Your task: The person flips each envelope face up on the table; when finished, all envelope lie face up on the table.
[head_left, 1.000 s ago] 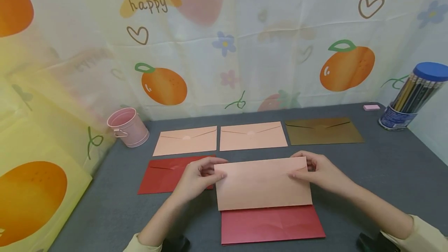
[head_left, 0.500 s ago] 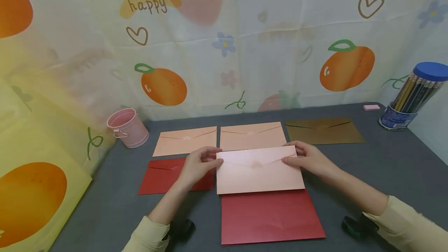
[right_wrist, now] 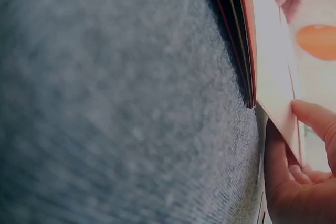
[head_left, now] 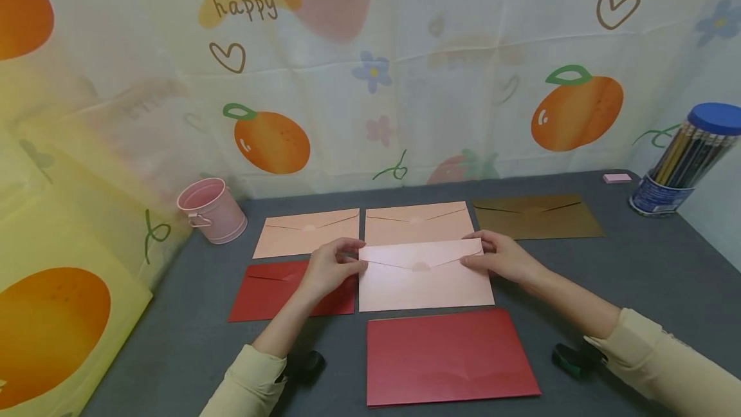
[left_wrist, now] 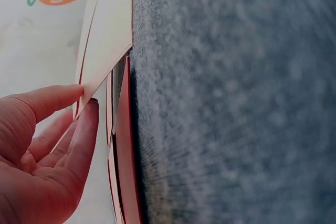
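Pink envelopes: three (head_left: 424,275) (head_left: 307,233) (head_left: 418,222)
Red envelopes: two (head_left: 451,356) (head_left: 272,290)
Brown envelope: one (head_left: 538,216)
Pink bucket: one (head_left: 211,210)
Pencil tub: one (head_left: 683,159)
Eraser: one (head_left: 616,177)

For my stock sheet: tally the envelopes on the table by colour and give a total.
Pink envelopes: 3, two in the back row and one held by the left hand and the right hand
Red envelopes: 2
Olive-gold envelope: 1
Total: 6
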Available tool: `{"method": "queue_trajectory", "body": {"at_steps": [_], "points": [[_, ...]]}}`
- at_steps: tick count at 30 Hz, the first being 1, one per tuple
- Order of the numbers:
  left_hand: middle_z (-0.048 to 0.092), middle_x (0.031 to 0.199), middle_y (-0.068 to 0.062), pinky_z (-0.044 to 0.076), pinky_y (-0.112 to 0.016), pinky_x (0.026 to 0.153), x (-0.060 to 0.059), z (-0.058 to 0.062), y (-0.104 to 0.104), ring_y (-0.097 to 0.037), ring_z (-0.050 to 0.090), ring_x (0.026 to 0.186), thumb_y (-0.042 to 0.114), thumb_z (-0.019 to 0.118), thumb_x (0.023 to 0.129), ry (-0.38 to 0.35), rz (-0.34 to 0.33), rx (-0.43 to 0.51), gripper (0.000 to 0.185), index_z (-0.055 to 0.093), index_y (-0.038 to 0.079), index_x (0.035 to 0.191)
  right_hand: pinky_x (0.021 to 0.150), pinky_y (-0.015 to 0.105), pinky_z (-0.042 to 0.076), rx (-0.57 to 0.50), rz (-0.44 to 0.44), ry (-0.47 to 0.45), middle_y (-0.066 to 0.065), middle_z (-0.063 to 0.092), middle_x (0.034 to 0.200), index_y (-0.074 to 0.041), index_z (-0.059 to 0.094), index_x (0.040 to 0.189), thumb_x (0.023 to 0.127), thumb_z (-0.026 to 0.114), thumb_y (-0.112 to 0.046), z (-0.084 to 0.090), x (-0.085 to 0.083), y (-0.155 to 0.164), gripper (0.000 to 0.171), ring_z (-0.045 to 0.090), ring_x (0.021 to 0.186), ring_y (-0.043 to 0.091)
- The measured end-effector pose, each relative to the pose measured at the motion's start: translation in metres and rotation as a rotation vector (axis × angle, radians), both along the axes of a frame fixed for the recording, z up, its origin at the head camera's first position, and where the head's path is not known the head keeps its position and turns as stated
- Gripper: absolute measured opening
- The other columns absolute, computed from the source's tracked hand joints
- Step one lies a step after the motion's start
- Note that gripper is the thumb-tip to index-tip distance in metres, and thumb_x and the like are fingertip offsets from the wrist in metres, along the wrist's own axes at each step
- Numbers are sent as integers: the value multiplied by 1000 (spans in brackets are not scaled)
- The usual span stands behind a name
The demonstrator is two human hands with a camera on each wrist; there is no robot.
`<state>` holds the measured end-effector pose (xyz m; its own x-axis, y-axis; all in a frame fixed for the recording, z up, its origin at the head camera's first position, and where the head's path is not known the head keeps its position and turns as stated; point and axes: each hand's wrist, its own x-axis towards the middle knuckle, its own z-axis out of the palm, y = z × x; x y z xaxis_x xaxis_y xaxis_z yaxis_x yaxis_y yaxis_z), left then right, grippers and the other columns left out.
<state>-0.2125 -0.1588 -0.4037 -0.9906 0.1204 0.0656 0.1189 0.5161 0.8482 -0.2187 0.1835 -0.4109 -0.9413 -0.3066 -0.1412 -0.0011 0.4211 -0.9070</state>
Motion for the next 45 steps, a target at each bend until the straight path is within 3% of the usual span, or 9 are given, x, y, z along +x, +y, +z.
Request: {"method": "queue_trajectory", "body": {"at_steps": [8,15,19,37,41,45], "points": [[68,105,-7,57,-33,75,2,0,1,-20,66,86,6,80,78,9,-22,-45,40,68,7,117,75,34,49,157,-4,119,12,61,109,-3,55,130,84,76,-28,3,-1,1,57,59,90,21],[68,107,-5,56,-32,73,4,-1,2,-20,65,90,7,81,78,-11,-28,-80,42,68,8,117,63,32,43,258,21,252,5,56,86,0,60,122,81,79,-24,3,-2,-1,51,51,78,19],[68,105,-7,56,-32,73,5,-1,2,-20,64,90,7,80,78,-8,-41,-98,41,68,7,116,61,31,41,302,32,312,4,53,83,1,62,119,81,79,-23,2,-3,-2,48,48,73,18],[68,102,-11,54,-39,79,11,-3,8,-24,63,91,3,77,76,71,-101,-156,37,68,2,111,63,32,40,344,39,355,8,53,89,2,63,113,79,81,-23,3,-1,-5,46,48,75,18],[67,106,-13,54,-41,82,14,-1,9,-26,64,93,5,76,78,83,-143,-161,38,67,1,115,64,32,42,356,39,354,13,54,98,1,62,113,79,81,-22,3,0,-5,45,50,77,19],[64,117,-11,52,-44,87,22,1,8,-28,61,102,12,75,83,154,-219,-223,40,65,2,121,71,38,46,382,37,375,19,52,114,-1,61,116,79,81,-18,5,2,-6,46,55,87,25]]}}
